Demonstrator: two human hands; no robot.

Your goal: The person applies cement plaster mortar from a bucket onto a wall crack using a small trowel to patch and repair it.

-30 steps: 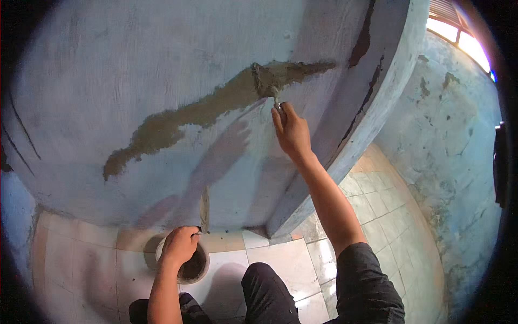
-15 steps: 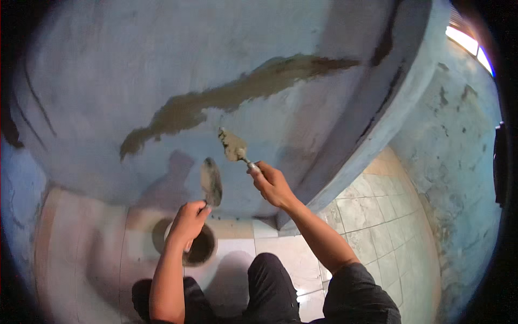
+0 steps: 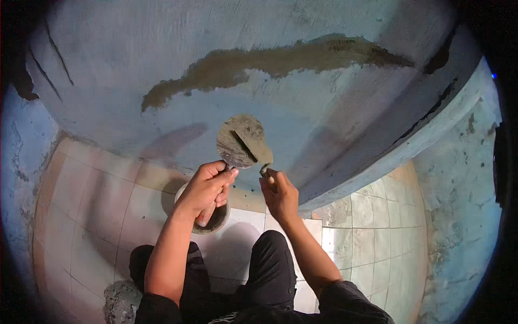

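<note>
My left hand [image 3: 210,189] grips the handle of a round, mortar-smeared trowel [image 3: 231,146], held face up in the centre. My right hand [image 3: 278,191] holds a smaller mortar-covered trowel [image 3: 256,148] by its short metal handle, its blade on or just over the round one. Beneath my left hand a round bucket [image 3: 220,218] with grey contents is partly hidden by the hand and forearm. Above both trowels, a long, irregular band of damp grey mortar [image 3: 280,56] crosses the pale blue wall [image 3: 178,32].
A projecting ledge [image 3: 388,151] runs along the right of the wall, with dark cracks beside it. A weathered blue side wall [image 3: 464,216] stands at the right, another at the left. Below are tiled flooring [image 3: 367,243], my bent knees and a grey lumpy pile [image 3: 118,302] at lower left.
My right hand has come down from the mortar band to the round trowel, which my left hand has raised from beside the bucket and turned face up. The view has tilted further down.
</note>
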